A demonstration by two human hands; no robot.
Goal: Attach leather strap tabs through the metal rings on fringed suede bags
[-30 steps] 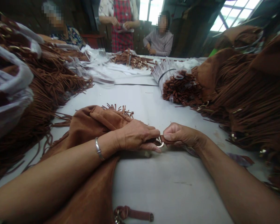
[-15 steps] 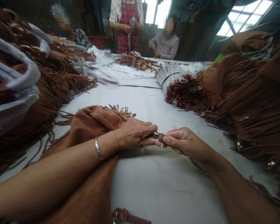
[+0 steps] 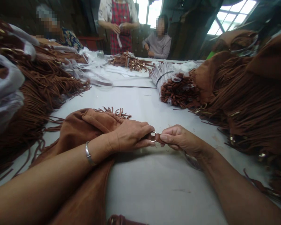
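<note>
A brown suede fringed bag (image 3: 77, 125) lies on the white table under my left forearm. My left hand (image 3: 132, 136) is closed on the bag's end, its thumb and fingers beside a metal ring (image 3: 152, 137). Through that ring loops a brown leather strap (image 3: 158, 137), pinched between the thumb and fingers of my right hand (image 3: 178, 137). The strap's further length is mostly hidden by my right hand. Another leather strap piece with a buckle (image 3: 118, 219) shows at the bottom edge.
Fringed brown bags (image 3: 255, 81) are heaped at the right, and more bags with white wrapping (image 3: 4, 78) at the left. A bundle of wrapped straps (image 3: 175, 87) lies ahead. Beyond are a pile of buckled straps (image 3: 128, 61) and several people across the white table (image 3: 131, 100).
My right hand and the strap have drawn slightly away from my left hand, so the ring shows more fully. The whole scene has shifted left in view.
</note>
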